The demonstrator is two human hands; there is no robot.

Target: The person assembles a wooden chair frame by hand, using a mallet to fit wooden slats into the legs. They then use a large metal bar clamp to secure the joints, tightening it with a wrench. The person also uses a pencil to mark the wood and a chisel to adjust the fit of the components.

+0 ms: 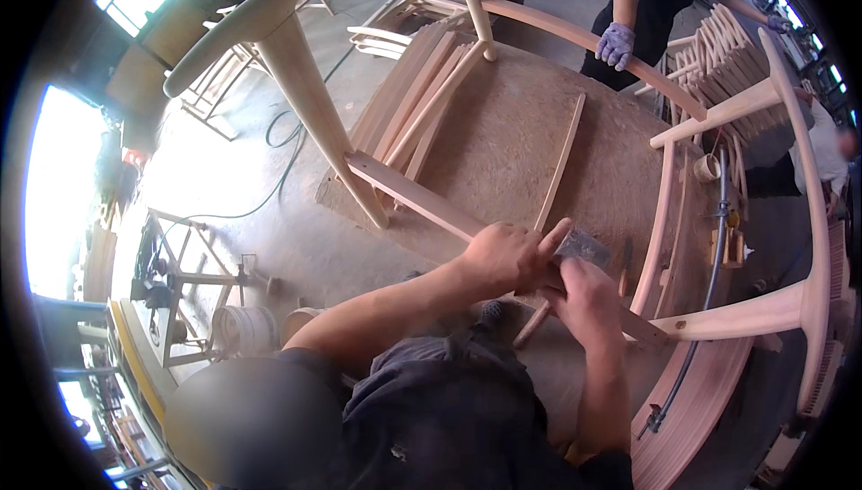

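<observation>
A pale wooden chair frame lies on its side across the bench, its long rail (422, 202) running slantwise in front of me. Over the middle of that rail my left hand (507, 257) is closed, one finger sticking out to the right. My right hand (584, 297) is closed beside it, gripping at the lower edge of a grey flat rectangular piece (584, 248). Whether that piece is sandpaper or metal I cannot tell. Both hands nearly touch, and they hide the part of the rail under them.
The brown worktop (521, 104) carries stacked boards (417, 86) and a thin strip (564, 158). Across from me a co-worker's gloved hand (616, 46) rests on the far rail (548, 23). A long bar clamp (716, 257) stands at the right, near a white cup (707, 168).
</observation>
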